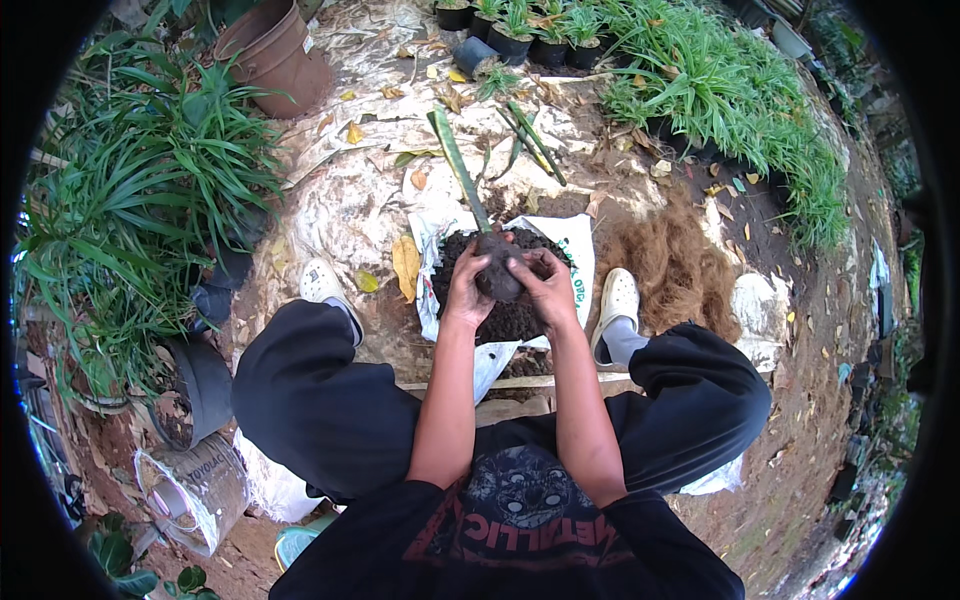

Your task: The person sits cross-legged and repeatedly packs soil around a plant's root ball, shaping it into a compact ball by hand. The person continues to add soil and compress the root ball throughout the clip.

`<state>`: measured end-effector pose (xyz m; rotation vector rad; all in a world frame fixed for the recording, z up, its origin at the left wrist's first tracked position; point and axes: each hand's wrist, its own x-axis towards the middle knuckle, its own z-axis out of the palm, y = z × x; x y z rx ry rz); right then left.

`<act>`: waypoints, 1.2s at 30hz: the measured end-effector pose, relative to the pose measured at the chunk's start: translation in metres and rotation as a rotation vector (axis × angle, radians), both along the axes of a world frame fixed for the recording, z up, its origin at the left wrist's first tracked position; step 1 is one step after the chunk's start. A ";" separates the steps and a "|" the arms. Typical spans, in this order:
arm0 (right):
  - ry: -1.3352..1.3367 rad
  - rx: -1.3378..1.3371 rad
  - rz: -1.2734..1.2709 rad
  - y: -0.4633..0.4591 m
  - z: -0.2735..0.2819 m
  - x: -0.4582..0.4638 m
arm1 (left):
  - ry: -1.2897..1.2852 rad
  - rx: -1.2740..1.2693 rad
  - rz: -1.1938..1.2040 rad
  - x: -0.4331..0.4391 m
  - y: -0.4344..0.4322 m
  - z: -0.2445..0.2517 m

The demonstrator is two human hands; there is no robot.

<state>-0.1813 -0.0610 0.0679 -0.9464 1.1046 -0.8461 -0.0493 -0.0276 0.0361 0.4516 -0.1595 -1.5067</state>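
Observation:
Between them, my left hand (pixel 469 281) and my right hand (pixel 547 289) hold a dark ball of soil (pixel 499 270) over an opened white sack (pixel 585 262). Out of the ball's top rises a long green snake plant leaf (pixel 460 166), leaning up to the left. My left fingers wrap its left side, and my right thumb presses its right side. Loose dark potting soil (pixel 510 326) fills the sack below. More cut leaf pieces (pixel 531 142) lie on the ground sheet beyond. A heap of brown coconut fibre (pixel 675 262) lies right of the sack.
Bushy spider plants (pixel 150 150) stand at the left, near a tipped black pot (pixel 196 390). A brown plastic pot (pixel 277 60) stands at the upper left. Small black potted plants (pixel 511 41) line the far edge, with more plants (pixel 720 97) at the right. Dry leaves litter the ground sheet (pixel 337 180).

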 end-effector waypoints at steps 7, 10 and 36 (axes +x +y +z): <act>-0.079 0.098 -0.063 -0.001 -0.002 -0.003 | -0.439 -0.035 -0.032 -0.006 0.002 0.003; -0.024 0.052 -0.058 0.001 -0.005 -0.003 | -0.427 -0.085 -0.036 -0.003 0.000 0.001; -0.644 0.396 -0.066 -0.001 -0.035 0.010 | -1.518 -0.003 0.701 -0.043 0.014 0.001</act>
